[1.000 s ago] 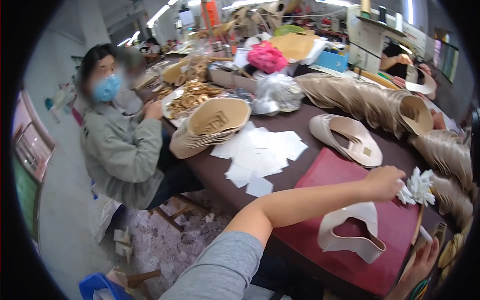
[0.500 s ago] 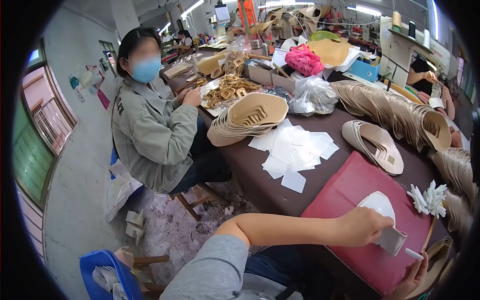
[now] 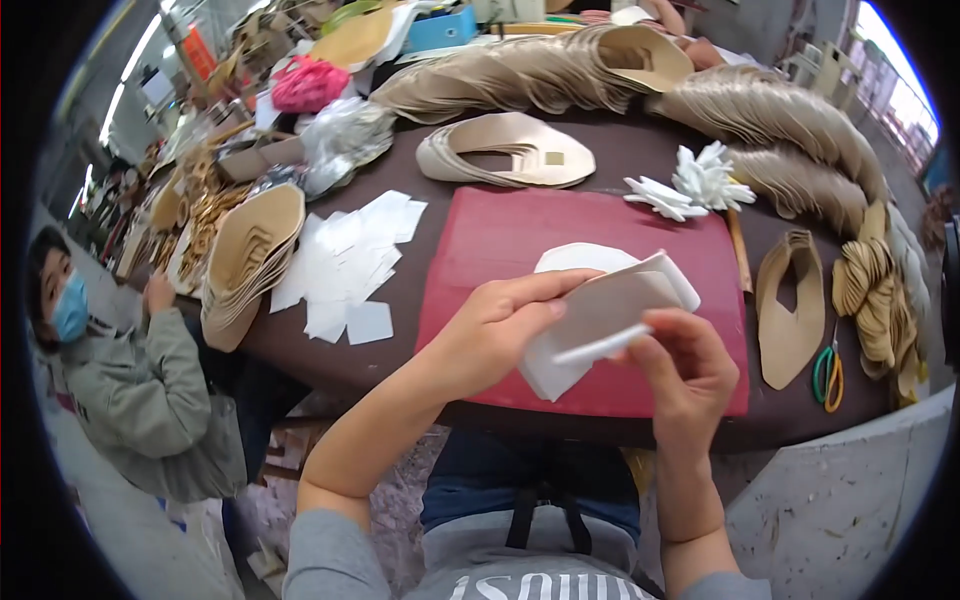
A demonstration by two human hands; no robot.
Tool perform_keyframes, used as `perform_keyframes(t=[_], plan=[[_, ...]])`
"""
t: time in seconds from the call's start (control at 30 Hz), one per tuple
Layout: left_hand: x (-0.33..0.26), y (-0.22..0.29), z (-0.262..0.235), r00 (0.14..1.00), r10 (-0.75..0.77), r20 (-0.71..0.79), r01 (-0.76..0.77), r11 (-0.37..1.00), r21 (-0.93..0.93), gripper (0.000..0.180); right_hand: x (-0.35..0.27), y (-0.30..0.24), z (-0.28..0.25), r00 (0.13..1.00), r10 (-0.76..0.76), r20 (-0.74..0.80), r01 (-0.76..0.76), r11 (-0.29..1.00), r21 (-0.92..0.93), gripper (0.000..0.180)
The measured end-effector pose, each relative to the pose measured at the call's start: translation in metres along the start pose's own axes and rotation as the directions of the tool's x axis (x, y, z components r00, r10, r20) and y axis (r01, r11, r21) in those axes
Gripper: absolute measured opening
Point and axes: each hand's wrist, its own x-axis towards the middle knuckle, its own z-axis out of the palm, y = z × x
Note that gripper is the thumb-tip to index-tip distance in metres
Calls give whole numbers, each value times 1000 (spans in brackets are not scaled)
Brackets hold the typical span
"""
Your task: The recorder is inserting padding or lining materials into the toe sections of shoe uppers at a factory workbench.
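The left hand (image 3: 503, 325) is closed on a pale shoe upper (image 3: 622, 303), thumb on the near face and fingers stretched along its upper edge, while the right hand (image 3: 690, 362) pinches the end of a slim white strip (image 3: 603, 345) between thumb and bent forefinger, its other fingers curled loosely. The strip lies across the lower part of the upper in view; whether it is pressed on cannot be told. The upper is raised in front of the person, over the red mat (image 3: 480, 260) on the dark table (image 3: 385, 165). A second ago it lay on the mat with the left hand over by the bunch of white strips (image 3: 708, 178); half a second ago that hand had hold of it, and the right hand was apart at the mat's right edge with the strip. Now the two hands face each other closely. The left forearm slants in from the lower left, elbow bent outward; the right forearm rises almost upright, with the fingers turned inward to the left.
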Motion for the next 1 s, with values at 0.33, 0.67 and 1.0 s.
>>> perform_keyframes(t=[0.33, 0.67, 1.0], plan=[[5, 9, 7, 993, -114, 6, 114, 991, -64, 44, 17, 27, 11, 910, -412, -51, 341, 813, -471, 19], [12, 0, 15, 997, -63, -38, 63, 998, 19, 38, 22, 36, 5, 867, -498, -10, 409, 724, -556, 20], [14, -6, 28, 962, 224, -159, -95, 815, 572, 27, 18, 24, 10, 935, -342, -97, 205, 742, -639, 19]])
